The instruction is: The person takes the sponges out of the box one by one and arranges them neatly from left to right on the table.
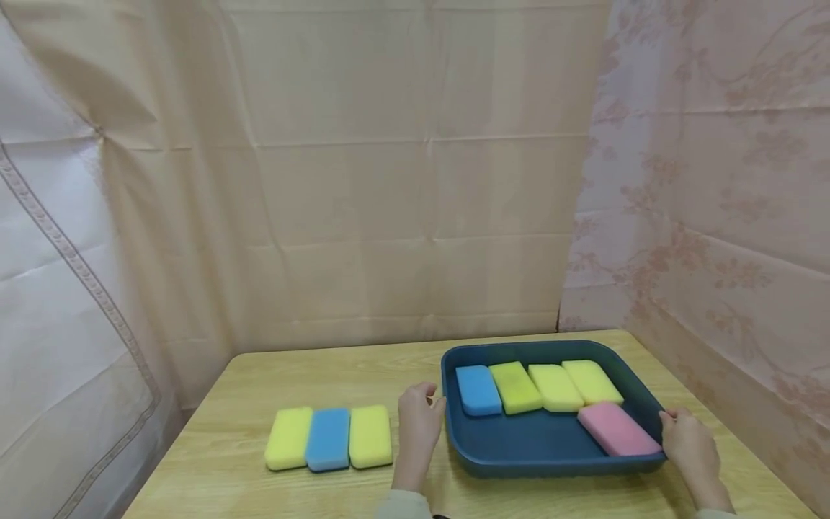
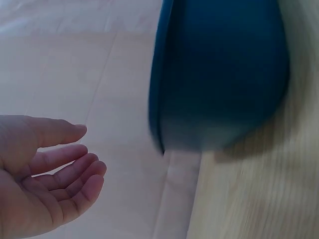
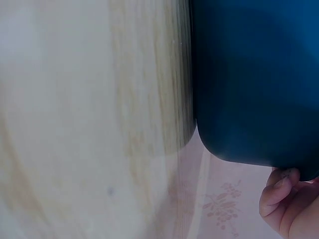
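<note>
A dark blue plastic tray (image 1: 519,443) stands on the right part of the table. My right hand (image 1: 691,448) pinches its rim at the near right corner; in the right wrist view that hand's fingers (image 3: 280,191) are bent at the tray's edge. Beside the left wall is my left hand (image 1: 418,425), its fingers loosely curved and apart from the tray in the left wrist view. Along the tray's far side lie a blue sponge (image 1: 478,390), a yellow-green sponge (image 1: 515,387) and two pale yellow sponges (image 1: 555,388). A pink sponge (image 1: 618,429) leans at the near right corner.
Left of the tray, two yellow sponges (image 1: 288,437) lie with a blue sponge (image 1: 328,439) between them, in a row on the wooden table (image 1: 214,461). A beige curtain (image 1: 389,180) hangs behind the table, and a flowered cloth (image 1: 739,216) hangs along its right side.
</note>
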The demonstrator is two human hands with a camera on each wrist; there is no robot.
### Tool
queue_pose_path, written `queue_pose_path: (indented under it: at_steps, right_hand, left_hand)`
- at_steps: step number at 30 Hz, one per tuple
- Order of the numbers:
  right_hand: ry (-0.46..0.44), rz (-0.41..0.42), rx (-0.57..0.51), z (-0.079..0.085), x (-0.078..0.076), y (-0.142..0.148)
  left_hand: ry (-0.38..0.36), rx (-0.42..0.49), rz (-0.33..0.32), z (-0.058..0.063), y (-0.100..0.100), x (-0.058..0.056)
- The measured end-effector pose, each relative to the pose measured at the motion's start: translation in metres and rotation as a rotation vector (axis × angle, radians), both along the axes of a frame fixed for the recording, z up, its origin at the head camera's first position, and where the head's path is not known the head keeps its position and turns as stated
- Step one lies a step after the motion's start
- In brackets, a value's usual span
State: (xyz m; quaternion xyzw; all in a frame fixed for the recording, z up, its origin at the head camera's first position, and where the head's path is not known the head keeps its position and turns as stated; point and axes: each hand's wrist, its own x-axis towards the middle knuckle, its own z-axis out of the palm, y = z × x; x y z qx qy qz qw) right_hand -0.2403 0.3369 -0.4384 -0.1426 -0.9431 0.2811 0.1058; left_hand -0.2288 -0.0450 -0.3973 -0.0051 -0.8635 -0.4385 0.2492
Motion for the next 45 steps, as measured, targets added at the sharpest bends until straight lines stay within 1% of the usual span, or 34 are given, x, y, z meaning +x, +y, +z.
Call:
queue_pose_path:
  at_steps: [2,4,9,13,16,18,21,23,28,35,38,43,45]
  right_hand:
    - [-0.003,-0.001,-0.005,0.0,0.0,-0.001]
    - [-0.003,0.004,-0.007,-0.001,0.0,-0.001]
    - [0.011,0.002,-0.004,-0.001,0.0,-0.001]
    - [0.023,-0.001,-0.004,0.001,0.001,-0.002]
    - [0.026,-0.001,-0.002,0.002,0.001,-0.003]
    - [0.028,-0.001,0.002,0.002,0.001,-0.003]
    - [0.034,-0.002,0.007,0.001,0.0,-0.002]
    - [0.046,-0.001,0.013,0.0,0.0,-0.002]
    - [0.067,0.009,0.028,-0.001,0.0,-0.001]
    - [0.059,0.002,0.022,-0.001,0.001,-0.001]
    - [0.052,0.001,0.016,0.0,0.001,-0.002]
    - [0.035,0.004,0.013,0.0,0.002,-0.002]
    - [0.032,0.002,0.015,0.0,0.002,-0.001]
  left_hand:
    - [-0.027,-0.013,-0.026,0.0,0.009,0.002]
    - [-0.042,-0.032,-0.037,0.0,0.015,0.004]
    - [-0.045,-0.08,-0.072,0.003,0.028,0.008]
    - [-0.057,-0.11,-0.113,0.007,0.039,0.011]
    - [-0.043,-0.137,-0.145,0.008,0.048,0.012]
    - [-0.016,-0.159,-0.162,0.007,0.056,0.013]
    - [0.018,-0.22,-0.186,0.008,0.067,0.015]
    - [0.037,-0.256,-0.218,0.008,0.074,0.016]
    - [0.056,-0.36,-0.294,0.01,0.092,0.018]
    - [0.02,-0.511,-0.393,0.012,0.109,0.017]
    - [0.038,-0.584,-0.461,0.012,0.115,0.014]
    - [0.126,-0.735,-0.598,0.011,0.125,0.008]
    - [0.132,-0.781,-0.647,0.011,0.129,0.006]
